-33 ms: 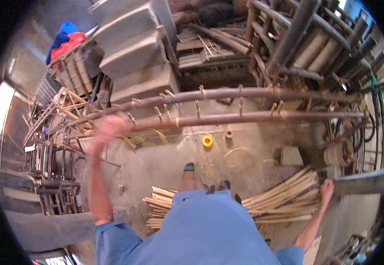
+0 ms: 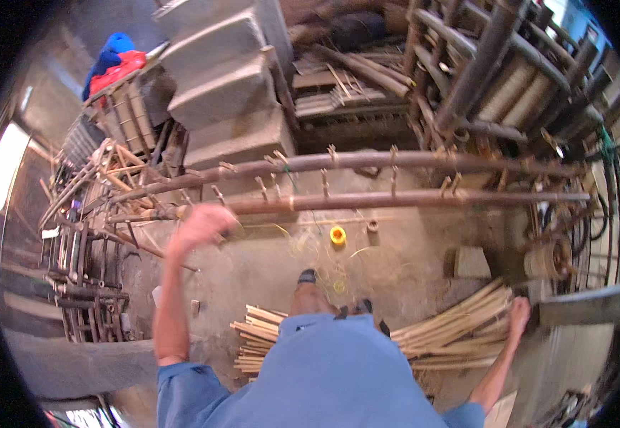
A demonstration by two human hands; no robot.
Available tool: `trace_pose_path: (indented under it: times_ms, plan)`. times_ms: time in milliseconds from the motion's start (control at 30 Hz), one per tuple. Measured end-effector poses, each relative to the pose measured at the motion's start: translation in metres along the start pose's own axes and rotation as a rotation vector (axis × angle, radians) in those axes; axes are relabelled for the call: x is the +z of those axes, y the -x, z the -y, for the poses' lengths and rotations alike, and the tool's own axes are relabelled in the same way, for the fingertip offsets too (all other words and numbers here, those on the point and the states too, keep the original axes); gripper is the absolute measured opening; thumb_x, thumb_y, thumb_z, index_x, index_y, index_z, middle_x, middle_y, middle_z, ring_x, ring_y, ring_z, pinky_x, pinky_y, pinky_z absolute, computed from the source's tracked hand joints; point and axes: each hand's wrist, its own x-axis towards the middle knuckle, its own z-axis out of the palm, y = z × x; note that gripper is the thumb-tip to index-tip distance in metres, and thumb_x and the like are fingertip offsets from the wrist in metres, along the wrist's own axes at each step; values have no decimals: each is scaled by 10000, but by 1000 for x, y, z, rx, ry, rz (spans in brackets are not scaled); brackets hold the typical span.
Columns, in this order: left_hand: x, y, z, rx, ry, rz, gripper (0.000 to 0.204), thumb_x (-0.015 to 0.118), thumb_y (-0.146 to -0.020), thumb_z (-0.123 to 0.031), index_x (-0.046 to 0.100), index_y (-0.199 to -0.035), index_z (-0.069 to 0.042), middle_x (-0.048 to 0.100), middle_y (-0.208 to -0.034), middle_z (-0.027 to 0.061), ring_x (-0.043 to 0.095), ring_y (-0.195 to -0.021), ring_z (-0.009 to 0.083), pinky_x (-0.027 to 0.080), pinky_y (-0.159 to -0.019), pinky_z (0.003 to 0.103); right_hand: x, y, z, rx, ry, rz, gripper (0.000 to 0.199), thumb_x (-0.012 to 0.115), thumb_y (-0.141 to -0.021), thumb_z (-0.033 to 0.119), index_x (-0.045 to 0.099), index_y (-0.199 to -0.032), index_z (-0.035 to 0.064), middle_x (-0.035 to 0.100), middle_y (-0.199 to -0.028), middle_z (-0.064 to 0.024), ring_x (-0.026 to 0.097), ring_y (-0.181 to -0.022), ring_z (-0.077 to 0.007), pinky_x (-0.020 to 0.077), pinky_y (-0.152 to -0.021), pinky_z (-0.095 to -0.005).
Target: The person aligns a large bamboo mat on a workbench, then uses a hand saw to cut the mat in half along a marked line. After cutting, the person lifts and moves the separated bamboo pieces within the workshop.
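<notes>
Blue cloth shirt nearest, beside fanned, straight-edged, pale split-bamboo strips. Right hand curled near their outer ends; cannot tell whether gripping anything. Farther out, round yellow container on dull, bare-looking concrete floor. Left hand blurred, fingers bent, at the left stretch of long, brown, peg-studded poles; cannot tell whether holding or merely overlapping them. Beyond, rough grey concrete steps.

Left fingers blurry, grip unclear
</notes>
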Motion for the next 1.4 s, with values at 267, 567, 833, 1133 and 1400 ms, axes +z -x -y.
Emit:
trace_pose_path:
  times_ms: [267, 567, 833, 1133, 1400]
  plan:
    - [255, -46, -100, 100, 412, 203, 628, 538, -981, -458, 432, -1443, -46, 371, -1524, 207, 369, -1401, 358, 292, -1173, 428, 98, 89, 381, -184, -668, 687, 207, 607, -967, 197, 638, -874, 15, 539, -685, 16, 506, -664, -82, 446, -607, -277]
    - [263, -47, -133, -84, 1034, 119, 380, 556, -969, -348, 699, -980, 5, 687, -861, 112, 601, -814, 204, 487, -752, 381, 45, 59, 447, -241, -755, 939, 271, 574, -986, 243, 594, -829, 23, 494, -658, 31, 455, -591, -76, 389, -535, -263]
    - [287, -79, -67, -78, 589, 196, 314, 548, -934, -295, 629, -872, 1, 612, -774, 203, 580, -690, 286, 459, -668, 423, 58, 36, 402, 32, -776, 707, 263, 601, -967, 269, 633, -857, 32, 490, -677, 37, 467, -612, -67, 398, -536, -260]
    - [324, -174, -84, 300, 430, 174, 483, 681, -874, -303, 598, -1243, -2, 650, -1152, 219, 623, -1053, 391, 487, -962, 431, 73, 17, 392, -16, -572, 387, 278, 606, -935, 293, 669, -959, 24, 632, -744, -138, 599, -694, -200, 473, -633, -375]
    - [346, -245, -184, 82, 806, 870, 407, 549, -988, -328, 628, -1225, -6, 555, -813, -6, 466, -732, 85, 423, -644, 291, 85, -20, 382, 26, -668, 459, 339, 589, -940, 348, 675, -983, 23, 691, -861, -146, 643, -765, -253, 492, -688, -396]
